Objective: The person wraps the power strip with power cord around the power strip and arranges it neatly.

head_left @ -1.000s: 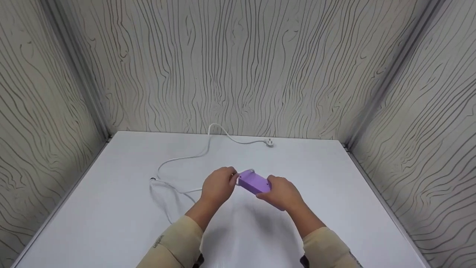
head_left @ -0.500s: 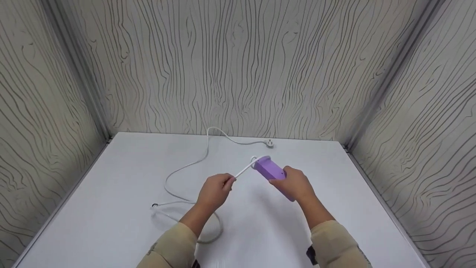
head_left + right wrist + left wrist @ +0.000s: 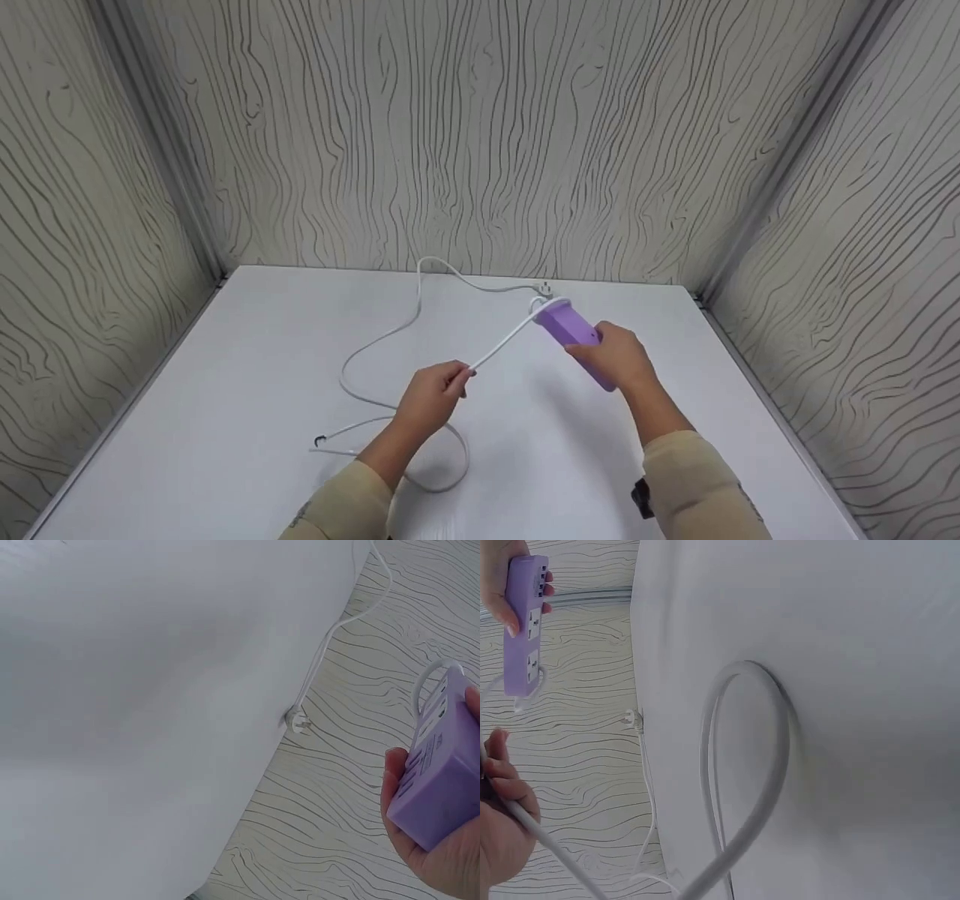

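A purple power strip [image 3: 568, 325] is gripped near its lower end by my right hand [image 3: 622, 354], held tilted above the table. Sockets and small ports show on its face in the left wrist view, where the strip [image 3: 522, 652] hangs at upper left. My left hand [image 3: 431, 397] pinches the white power cord [image 3: 504, 341], which runs taut up to the strip's far end and bends around it there. The cord's slack forms a loop [image 3: 780, 742] below the left hand. In the right wrist view, fingers wrap the strip [image 3: 442, 772] from beneath.
The cord's white plug [image 3: 544, 289] lies near the table's back edge, just behind the strip. A thin stretch of cord [image 3: 418, 300] curves over the left half of the white table [image 3: 247, 337]. A dark tie [image 3: 320, 441] sits on the cord at left. Patterned panels surround the table.
Both hands have drawn apart. The right hand carried the strip rightward and away, while a length of cord straightened between it and the left hand. The cord with the dark tie shifted nearer.
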Available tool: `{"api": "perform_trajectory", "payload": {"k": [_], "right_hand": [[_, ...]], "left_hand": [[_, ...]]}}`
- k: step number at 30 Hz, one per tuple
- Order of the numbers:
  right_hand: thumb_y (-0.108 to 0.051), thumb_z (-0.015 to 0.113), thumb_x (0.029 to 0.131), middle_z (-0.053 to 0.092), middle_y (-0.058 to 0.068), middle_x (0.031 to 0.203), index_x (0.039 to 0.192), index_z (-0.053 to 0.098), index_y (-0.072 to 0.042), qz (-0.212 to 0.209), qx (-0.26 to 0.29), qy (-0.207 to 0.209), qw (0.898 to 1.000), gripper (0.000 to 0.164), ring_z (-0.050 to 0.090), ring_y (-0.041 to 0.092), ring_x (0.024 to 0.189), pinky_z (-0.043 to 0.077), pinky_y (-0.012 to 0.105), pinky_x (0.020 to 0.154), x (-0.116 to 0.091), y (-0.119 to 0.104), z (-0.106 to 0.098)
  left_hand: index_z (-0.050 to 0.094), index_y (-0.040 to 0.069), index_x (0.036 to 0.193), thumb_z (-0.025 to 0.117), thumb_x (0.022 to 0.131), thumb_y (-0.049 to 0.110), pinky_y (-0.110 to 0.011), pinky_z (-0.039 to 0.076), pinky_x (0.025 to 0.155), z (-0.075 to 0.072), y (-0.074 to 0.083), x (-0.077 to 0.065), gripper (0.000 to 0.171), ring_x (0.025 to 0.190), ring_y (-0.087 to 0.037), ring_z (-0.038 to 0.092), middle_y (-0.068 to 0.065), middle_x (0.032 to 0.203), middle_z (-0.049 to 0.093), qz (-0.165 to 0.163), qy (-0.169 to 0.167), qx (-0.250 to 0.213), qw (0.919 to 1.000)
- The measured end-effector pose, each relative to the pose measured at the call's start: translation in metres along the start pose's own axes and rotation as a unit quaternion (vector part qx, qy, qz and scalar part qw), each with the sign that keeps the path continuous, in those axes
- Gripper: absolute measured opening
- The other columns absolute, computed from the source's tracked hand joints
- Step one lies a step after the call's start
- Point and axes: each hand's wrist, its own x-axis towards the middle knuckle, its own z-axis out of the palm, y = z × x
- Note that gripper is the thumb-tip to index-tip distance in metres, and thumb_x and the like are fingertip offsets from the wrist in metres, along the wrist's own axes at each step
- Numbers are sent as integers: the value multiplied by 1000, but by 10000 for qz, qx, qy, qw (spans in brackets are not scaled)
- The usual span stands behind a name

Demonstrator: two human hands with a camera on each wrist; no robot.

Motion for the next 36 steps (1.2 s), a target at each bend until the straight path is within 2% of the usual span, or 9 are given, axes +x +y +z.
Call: {"api": "perform_trajectory", "payload": {"k": [5,12,19,24,29,36], "right_hand": [[-50,64,78,57,22,113,122,48,1,-29,40,19,10000,69,56,38,100,48,56,75,4,5,-11],[-51,64,79,56,23,114,123,47,1,2,64,28,10000,71,55,39,100,49,55,73,5,7,-20],[-49,64,79,57,23,112,120,49,1,-55,106,174,9998,66,56,38,99,49,53,75,5,8,-25],[-49,63,80,56,23,113,121,48,0,-88,178,301,9993,66,56,38,100,47,54,77,4,7,-32],[-50,62,80,55,22,116,124,46,-1,-209,271,354,9988,68,55,39,102,46,55,81,2,2,-35],[-52,64,78,55,20,119,125,46,-4,-433,551,370,9969,70,53,38,106,43,57,84,-1,-7,-36]], "left_hand": [[66,17,92,49,95,27,-24,43,57,1,-7,-2,20,62,-8,49,9,67,56,-128,-84,-111,9998],[66,17,94,50,94,26,-23,43,57,6,-14,-9,18,62,-7,49,10,67,55,-147,-311,-132,9993],[67,16,97,51,94,26,-22,40,54,8,-24,-19,19,59,-6,46,10,68,56,-171,-627,88,9978],[67,16,92,53,93,23,-23,39,54,6,-36,-22,16,60,-5,44,9,69,56,-118,-785,230,9966],[68,15,91,56,91,20,-23,41,57,3,-47,-22,13,64,-5,48,10,71,58,-2,-759,343,9965],[69,10,100,58,90,17,-25,46,64,2,-55,-17,16,73,-6,57,5,81,64,-7,-581,621,9964]]}}
